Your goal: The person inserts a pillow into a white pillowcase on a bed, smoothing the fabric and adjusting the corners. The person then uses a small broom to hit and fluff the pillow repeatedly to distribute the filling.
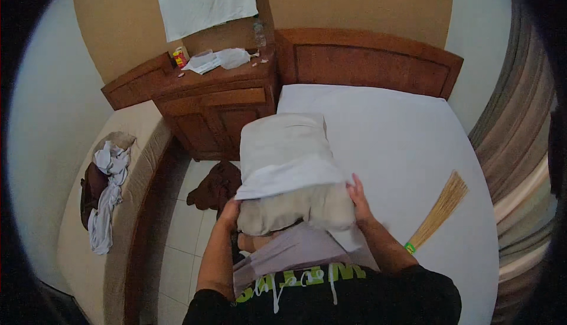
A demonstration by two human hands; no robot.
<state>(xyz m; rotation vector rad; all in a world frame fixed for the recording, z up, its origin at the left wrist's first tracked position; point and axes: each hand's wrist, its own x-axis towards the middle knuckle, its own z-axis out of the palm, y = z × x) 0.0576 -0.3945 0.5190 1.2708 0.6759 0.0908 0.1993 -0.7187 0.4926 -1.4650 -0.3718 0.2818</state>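
In front of my body a beige pillow point(295, 210) sits partly inside a white pillowcase point(286, 145). The bare near end of the pillow sticks out past the pillowcase hem. My left hand point(229, 214) is closed at the left corner of that hem, with most of its fingers hidden. On the opposite side, my right hand point(359, 202) grips the hem's right corner, one finger pointing up along the edge.
A bed with a white sheet point(401, 142) lies to the right, with a stick broom point(440, 210) on it. Brown cloth point(215, 186) lies on the tiled floor point(180, 254). Clothes point(109, 189) rest on the left bed. A wooden cabinet point(215, 98) stands between the beds.
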